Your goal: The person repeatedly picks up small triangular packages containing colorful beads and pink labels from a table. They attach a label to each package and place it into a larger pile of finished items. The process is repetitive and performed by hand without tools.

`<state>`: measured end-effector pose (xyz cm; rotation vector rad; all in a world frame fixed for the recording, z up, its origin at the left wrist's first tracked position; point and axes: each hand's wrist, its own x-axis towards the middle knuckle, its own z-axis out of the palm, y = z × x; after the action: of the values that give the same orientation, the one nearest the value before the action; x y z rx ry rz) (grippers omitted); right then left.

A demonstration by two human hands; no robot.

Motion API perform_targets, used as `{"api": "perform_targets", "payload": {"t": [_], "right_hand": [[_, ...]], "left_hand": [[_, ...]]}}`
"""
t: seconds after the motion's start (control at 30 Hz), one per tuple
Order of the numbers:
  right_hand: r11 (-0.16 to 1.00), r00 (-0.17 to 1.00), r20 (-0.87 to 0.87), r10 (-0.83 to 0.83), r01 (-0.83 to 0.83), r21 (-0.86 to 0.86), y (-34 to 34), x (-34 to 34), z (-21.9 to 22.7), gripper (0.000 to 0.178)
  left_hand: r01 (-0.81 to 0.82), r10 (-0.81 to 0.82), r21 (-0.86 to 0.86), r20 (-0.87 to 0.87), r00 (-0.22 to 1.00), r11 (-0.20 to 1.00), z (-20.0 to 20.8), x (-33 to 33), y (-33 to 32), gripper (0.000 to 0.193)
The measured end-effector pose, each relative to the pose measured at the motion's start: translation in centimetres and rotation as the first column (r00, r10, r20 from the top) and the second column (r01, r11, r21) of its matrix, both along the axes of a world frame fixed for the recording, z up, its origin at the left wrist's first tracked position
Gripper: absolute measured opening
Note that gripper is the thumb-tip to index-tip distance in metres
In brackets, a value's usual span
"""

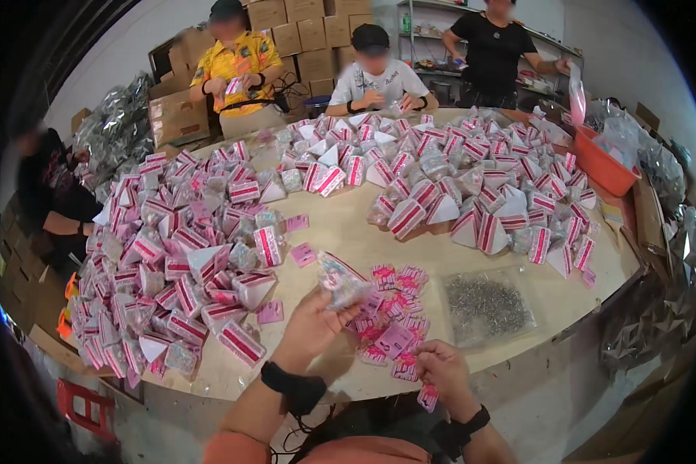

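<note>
Fingers of the left hand [311,325] pinch a small clear bag [340,282]. The right hand [441,370] closes its fingers on a pink card [428,397] by the card pile [390,317].

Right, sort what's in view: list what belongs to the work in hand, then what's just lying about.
In hand:
left hand holding a clear packet
right hand holding a pink card
loose pink cards

Lying about:
bag of small metal parts
orange tub
cardboard boxes

Pink-white packets [209,255] heaped beside loose pink labels [390,317].
</note>
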<state>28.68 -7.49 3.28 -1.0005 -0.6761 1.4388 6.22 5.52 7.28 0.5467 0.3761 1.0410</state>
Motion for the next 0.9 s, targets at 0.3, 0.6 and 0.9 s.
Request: {"api": "perform_targets", "payload": {"t": [0.3,0.6,0.9], "right_hand": [[0.915,0.752,0.652,-0.094,-0.193,0.355,-0.4,-5.3,10.1,0.018],[0.86,0.669,0.724,-0.168,-0.26,0.44,-0.2,-7.4,10.6,0.015],[0.848,0.613,0.758,-0.222,-0.262,0.461,0.1,-7.7,11.6,0.016]], "left_hand": [[-0.19,0.268,0.365,-0.175,0.947,0.911,1.9,0.8,-6.8,0.06],[-0.268,0.356,0.363,-0.201,0.913,0.892,1.7,-0.4,-8.2,0.059],[-0.279,0.388,0.399,-0.224,0.894,0.873,2.1,0.0,-8.6,0.063]]}}
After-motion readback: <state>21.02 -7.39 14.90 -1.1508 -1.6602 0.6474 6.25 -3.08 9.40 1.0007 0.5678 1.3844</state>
